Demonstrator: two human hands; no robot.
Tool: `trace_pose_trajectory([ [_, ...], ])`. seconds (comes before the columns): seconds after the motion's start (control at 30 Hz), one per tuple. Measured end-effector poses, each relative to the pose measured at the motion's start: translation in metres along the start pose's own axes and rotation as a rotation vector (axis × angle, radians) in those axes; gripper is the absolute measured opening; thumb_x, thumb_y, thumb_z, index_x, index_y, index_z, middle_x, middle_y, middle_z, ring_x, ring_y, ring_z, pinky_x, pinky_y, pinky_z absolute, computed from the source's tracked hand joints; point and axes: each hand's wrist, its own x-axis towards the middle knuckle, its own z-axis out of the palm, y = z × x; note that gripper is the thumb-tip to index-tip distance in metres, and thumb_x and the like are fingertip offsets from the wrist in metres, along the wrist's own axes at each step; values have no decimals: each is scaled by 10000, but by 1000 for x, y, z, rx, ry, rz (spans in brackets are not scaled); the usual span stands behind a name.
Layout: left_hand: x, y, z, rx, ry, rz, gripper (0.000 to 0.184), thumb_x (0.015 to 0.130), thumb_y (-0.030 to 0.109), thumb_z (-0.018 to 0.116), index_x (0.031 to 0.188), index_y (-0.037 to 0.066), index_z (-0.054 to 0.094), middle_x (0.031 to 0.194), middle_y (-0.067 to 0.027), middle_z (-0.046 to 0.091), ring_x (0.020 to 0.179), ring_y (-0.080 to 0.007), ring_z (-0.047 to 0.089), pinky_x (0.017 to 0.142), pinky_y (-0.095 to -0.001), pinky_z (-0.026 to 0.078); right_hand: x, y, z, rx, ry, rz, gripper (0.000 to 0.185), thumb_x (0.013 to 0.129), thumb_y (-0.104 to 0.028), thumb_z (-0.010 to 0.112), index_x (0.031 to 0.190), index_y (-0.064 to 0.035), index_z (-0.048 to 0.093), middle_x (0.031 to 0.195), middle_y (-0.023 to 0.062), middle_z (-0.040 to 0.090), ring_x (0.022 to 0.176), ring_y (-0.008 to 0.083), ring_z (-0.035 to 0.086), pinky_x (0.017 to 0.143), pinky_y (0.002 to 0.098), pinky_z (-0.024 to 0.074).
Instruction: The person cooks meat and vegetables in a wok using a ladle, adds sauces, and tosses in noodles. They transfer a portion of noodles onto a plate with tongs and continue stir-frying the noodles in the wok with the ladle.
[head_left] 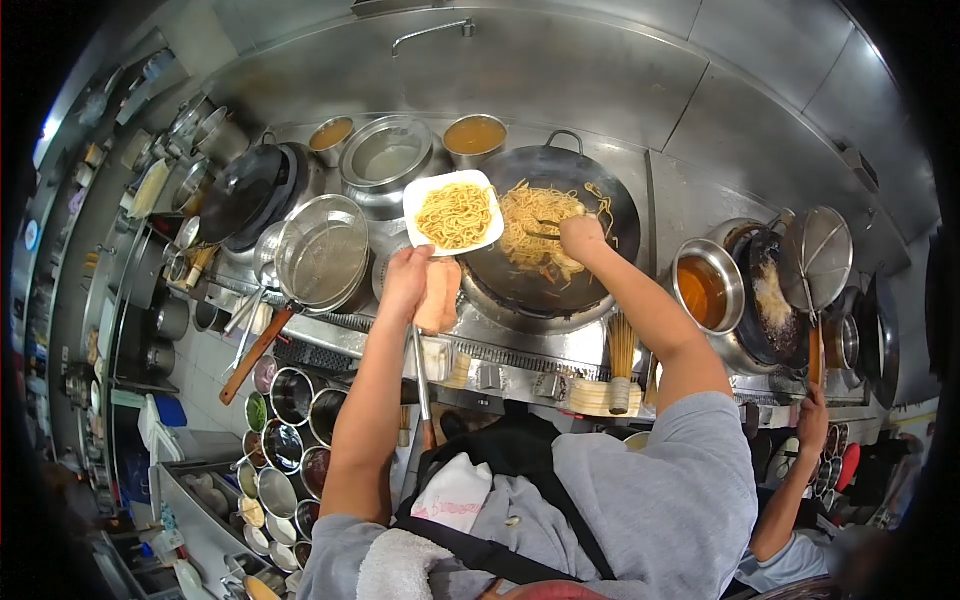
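Note:
My left hand (402, 283) grips the near edge of a white square plate (411, 205), with a folded tan cloth (438, 297) against the hand. A mound of noodles (456, 216) lies on the plate, which is held beside the left rim of a big black wok (560, 163). Over the wok, my right hand (583, 240) is closed on tongs (544, 230), their tips down among more noodles (527, 205). Part of the tongs is hidden under my fingers.
Left stand a large strainer (322, 250) on a pot and another wok (245, 190). Behind are bowls of broth (475, 136). A bamboo brush (621, 365) stands at the front edge. To the right, a co-worker's hand (813, 420) holds a strainer handle near a frying wok (772, 300).

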Motion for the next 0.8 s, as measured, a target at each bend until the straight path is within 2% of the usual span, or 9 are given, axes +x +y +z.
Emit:
trace_pose_trajectory([
  [0.13, -1, 2, -1, -9, -2, 16, 352, 903, 233, 575, 1046, -85, 621, 890, -105, 658, 754, -140, 587, 680, -282, 466, -2, 0, -20, -36, 31, -31, 213, 832, -211, 635, 868, -19, 721, 919, 195, 700, 888, 329, 689, 758, 421, 549],
  [0.2, -2, 3, -7, 83, -2, -20, 369, 905, 239, 578, 1070, -89, 611, 916, -116, 657, 777, -146, 593, 700, -284, 469, -13, 10, -39, -25, 73, -18, 242, 839, -241, 638, 879, -17, 719, 915, 193, 699, 880, 335, 687, 765, 431, 545],
  [0.33, 3, -7, -9, -31, -40, 11, 382, 907, 247, 581, 1086, -90, 601, 917, -124, 655, 773, -151, 596, 696, -290, 472, -51, 24, -110, 21, 122, 61, 250, 856, -275, 620, 945, -62, 716, 957, 173, 697, 916, 341, 676, 810, 438, 538],
  [0.37, 2, -5, -8, -47, -32, 25, 381, 908, 249, 581, 1085, -88, 599, 916, -126, 655, 768, -152, 597, 692, -293, 473, -63, 27, -129, 23, 165, 68, 276, 857, -304, 628, 1017, -95, 712, 974, 166, 695, 920, 345, 672, 811, 443, 538],
  [0.43, 4, -5, -8, -71, -35, 45, 379, 909, 250, 582, 1084, -86, 597, 915, -127, 655, 763, -154, 597, 687, -295, 473, -80, 34, -162, 32, 214, 77, 291, 856, -310, 633, 1041, -98, 709, 963, 167, 696, 917, 346, 671, 813, 444, 536],
  [0.7, 6, -7, -3, -53, -93, 76, 351, 915, 250, 570, 1022, -82, 610, 824, -100, 643, 708, -142, 582, 651, -300, 470, -109, 36, -226, -18, 381, 116, 324, 857, -326, 652, 1101, -118, 701, 924, 177, 698, 902, 353, 667, 815, 456, 529],
  [0.8, 6, -4, -2, 19, -112, 31, 348, 904, 267, 579, 1024, -57, 620, 856, -77, 642, 719, -130, 573, 653, -291, 459, -114, 36, -262, -1, 488, 147, 328, 860, -337, 649, 1106, -125, 701, 928, 175, 699, 899, 361, 665, 812, 454, 530],
])
